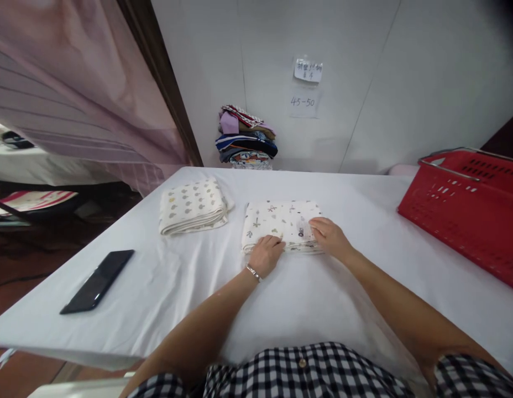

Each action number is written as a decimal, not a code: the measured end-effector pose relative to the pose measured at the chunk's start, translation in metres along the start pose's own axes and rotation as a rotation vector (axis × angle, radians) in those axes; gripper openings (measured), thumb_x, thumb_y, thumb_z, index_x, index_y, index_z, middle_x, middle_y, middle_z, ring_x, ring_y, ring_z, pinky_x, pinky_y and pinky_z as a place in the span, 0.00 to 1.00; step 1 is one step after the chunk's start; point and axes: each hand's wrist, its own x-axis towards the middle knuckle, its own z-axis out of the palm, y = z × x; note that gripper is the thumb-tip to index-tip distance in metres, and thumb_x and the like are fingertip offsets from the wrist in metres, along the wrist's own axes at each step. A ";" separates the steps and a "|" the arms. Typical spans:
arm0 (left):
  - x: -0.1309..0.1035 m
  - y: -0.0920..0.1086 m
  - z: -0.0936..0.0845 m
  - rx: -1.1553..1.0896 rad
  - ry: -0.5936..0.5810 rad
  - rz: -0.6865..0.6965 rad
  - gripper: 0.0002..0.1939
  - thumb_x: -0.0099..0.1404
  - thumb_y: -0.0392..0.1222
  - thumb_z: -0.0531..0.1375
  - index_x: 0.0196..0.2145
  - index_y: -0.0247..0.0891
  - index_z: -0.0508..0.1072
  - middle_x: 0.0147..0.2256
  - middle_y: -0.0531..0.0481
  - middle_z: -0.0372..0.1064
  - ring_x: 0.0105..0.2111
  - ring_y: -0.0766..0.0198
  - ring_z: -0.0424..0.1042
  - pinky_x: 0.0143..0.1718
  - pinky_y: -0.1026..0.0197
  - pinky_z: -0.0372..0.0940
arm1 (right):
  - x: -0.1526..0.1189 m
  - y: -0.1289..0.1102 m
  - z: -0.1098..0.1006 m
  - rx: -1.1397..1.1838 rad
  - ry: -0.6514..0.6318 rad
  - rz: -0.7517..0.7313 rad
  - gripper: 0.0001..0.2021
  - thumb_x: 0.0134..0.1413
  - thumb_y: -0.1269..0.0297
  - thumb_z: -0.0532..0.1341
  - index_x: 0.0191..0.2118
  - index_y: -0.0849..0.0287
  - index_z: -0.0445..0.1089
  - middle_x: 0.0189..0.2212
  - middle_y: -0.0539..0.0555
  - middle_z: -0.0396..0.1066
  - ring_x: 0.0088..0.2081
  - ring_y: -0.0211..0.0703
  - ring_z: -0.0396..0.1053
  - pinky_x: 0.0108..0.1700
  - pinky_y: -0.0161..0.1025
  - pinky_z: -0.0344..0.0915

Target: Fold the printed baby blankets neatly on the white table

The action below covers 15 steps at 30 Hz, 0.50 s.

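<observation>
In front of me on the table lies a folded white blanket (277, 218) printed with small grey and green plant-like figures. My left hand (266, 256), with a silver bracelet at the wrist, is closed over its front edge, left of the middle. At its right edge, my right hand (330, 237) grips the cloth with bent fingers, beside a small clear label with dark print. Both thumbs are largely hidden. A second folded cloth (192, 204), white with rows of grey round figures, lies to the left, touched by neither hand.
A black flat phone-like object (98, 282) lies at the table's left. At the right stands a red plastic basket (467, 210) with metal handles. Several folded garments (246, 138) are stacked by the back wall. White cloth (157, 326) covers the table; a pink curtain (99, 83) hangs left.
</observation>
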 end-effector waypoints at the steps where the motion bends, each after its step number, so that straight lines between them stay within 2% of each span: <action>1: 0.000 0.000 0.000 -0.003 0.005 0.000 0.10 0.65 0.37 0.53 0.42 0.40 0.72 0.41 0.47 0.69 0.42 0.59 0.64 0.43 0.55 0.61 | 0.003 0.005 0.001 -0.045 -0.016 0.007 0.16 0.61 0.61 0.48 0.48 0.58 0.68 0.53 0.59 0.64 0.55 0.48 0.59 0.54 0.46 0.58; 5: -0.003 0.002 -0.004 -0.042 0.017 -0.007 0.10 0.66 0.38 0.52 0.41 0.39 0.72 0.38 0.47 0.70 0.41 0.59 0.64 0.43 0.56 0.61 | -0.006 0.012 0.017 -0.171 -0.151 0.038 0.21 0.62 0.56 0.46 0.53 0.62 0.63 0.58 0.63 0.57 0.61 0.55 0.50 0.56 0.54 0.52; 8: 0.000 0.002 -0.011 -0.105 0.002 -0.043 0.11 0.67 0.41 0.51 0.37 0.39 0.73 0.36 0.47 0.70 0.39 0.61 0.66 0.42 0.57 0.62 | -0.017 0.010 0.026 -0.195 -0.174 0.092 0.24 0.64 0.55 0.43 0.57 0.62 0.59 0.61 0.63 0.52 0.63 0.55 0.45 0.58 0.56 0.49; 12: 0.016 -0.005 -0.026 -0.129 -0.027 -0.261 0.19 0.69 0.46 0.47 0.28 0.39 0.72 0.30 0.49 0.70 0.33 0.63 0.68 0.35 0.60 0.63 | -0.019 0.008 0.027 -0.189 -0.177 0.108 0.23 0.64 0.55 0.43 0.58 0.60 0.59 0.62 0.61 0.51 0.64 0.53 0.43 0.59 0.55 0.49; 13: 0.020 -0.008 -0.029 -0.100 -0.008 -0.307 0.18 0.68 0.47 0.47 0.30 0.39 0.73 0.32 0.48 0.71 0.35 0.62 0.69 0.35 0.60 0.63 | -0.018 0.008 0.026 -0.186 -0.174 0.112 0.23 0.64 0.56 0.44 0.58 0.59 0.59 0.62 0.61 0.51 0.64 0.53 0.43 0.59 0.55 0.49; 15: 0.025 -0.018 -0.031 -0.009 0.042 -0.342 0.14 0.67 0.47 0.50 0.37 0.40 0.73 0.43 0.45 0.70 0.45 0.57 0.67 0.42 0.57 0.63 | -0.018 0.008 0.026 -0.186 -0.172 0.119 0.23 0.64 0.56 0.44 0.58 0.59 0.59 0.62 0.61 0.51 0.64 0.53 0.43 0.59 0.55 0.49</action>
